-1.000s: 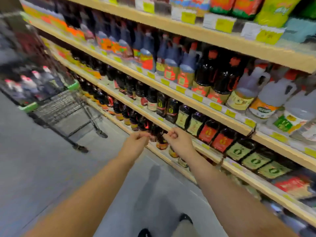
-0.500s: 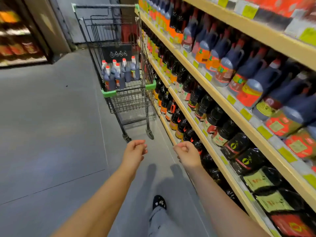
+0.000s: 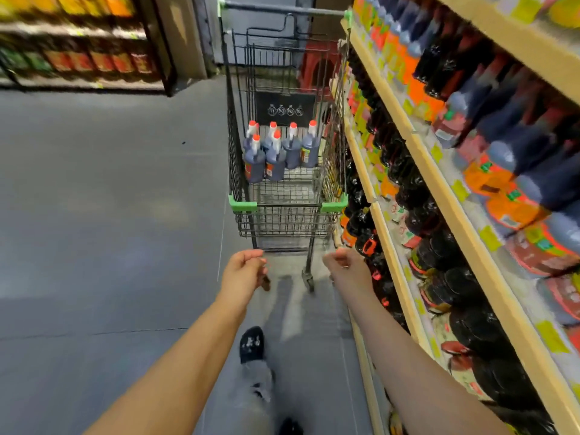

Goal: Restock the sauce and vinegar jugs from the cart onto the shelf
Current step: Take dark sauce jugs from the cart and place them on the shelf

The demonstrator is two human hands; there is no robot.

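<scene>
Jugs (image 3: 280, 152) of dark sauce are standing upright in the wire cart (image 3: 284, 221) at about twelve o'clock from the person, grouped toward the cart's far end. Going from the left, a grey floor (image 3: 110, 215) is spreading across the aisle, with a blurred display of orange and red goods (image 3: 81, 54) sitting at ten o'clock against a far wall. The cart is standing in the middle, black wire with green corner caps and a dark sign panel at its back, just beside the wooden shelf (image 3: 439, 171) that is running along the right from one to five o'clock. That shelf is carrying rows of dark bottles and larger jugs with orange labels, with yellow price tags along its edges; motion blur is smearing most of it.

The jugs in the cart are showing translucent bodies filled with dark liquid, white necks and red-orange caps, with coloured labels low on the front. Six caps are showing, two in front and four behind, though another may be hiding.

The left hand (image 3: 244, 273) is hanging at eleven o'clock short of the cart, fingers loosely curled and gripping nothing. The right hand (image 3: 348, 270) is hanging at one o'clock near the lower shelf, likewise loosely curled and empty. One dark shoe (image 3: 251, 343) is stepping forward between the arms.
</scene>
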